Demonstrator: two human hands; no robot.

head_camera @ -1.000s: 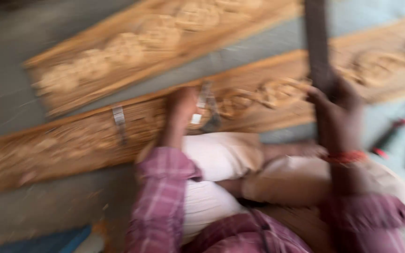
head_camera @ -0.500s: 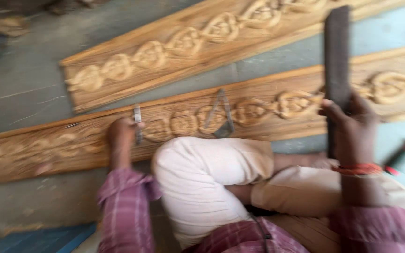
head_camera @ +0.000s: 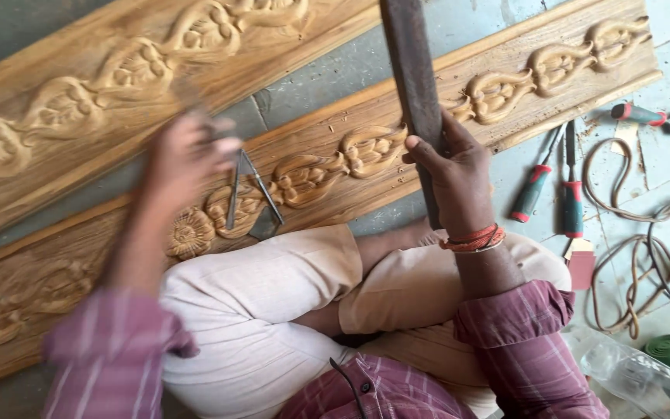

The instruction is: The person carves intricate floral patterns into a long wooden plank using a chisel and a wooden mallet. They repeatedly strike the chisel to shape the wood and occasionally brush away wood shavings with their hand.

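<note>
1. My right hand [head_camera: 459, 174] is wrapped tight around a long dark wooden bar [head_camera: 412, 85], thumb toward me, fingers curled over its far side. The bar stands nearly upright and runs past the top of the view.

2. My left hand [head_camera: 188, 155] is blurred. It seems closed on a thin metal tool, but I cannot tell for sure what it holds or how firmly.

3. The carved plank [head_camera: 327, 167] lies directly beneath both hands, just past my folded knees. Its long axis runs from lower left to upper right, so the bar crosses it almost square. My left hand hovers over the middle run of carving; my right sits a little further along toward the right end.

4. A pair of metal dividers [head_camera: 253, 186] lies open on the plank, just beside my left hand and nearer to it than to my right.

5. The plank is pale golden wood with a raised border and a chain of leaf and flower shapes cut in relief.

6. A second carved plank [head_camera: 118, 77] lies parallel beyond it, and red-handled chisels [head_camera: 552, 186] and a coiled cord [head_camera: 637, 233] lie on the floor to my right.
</note>
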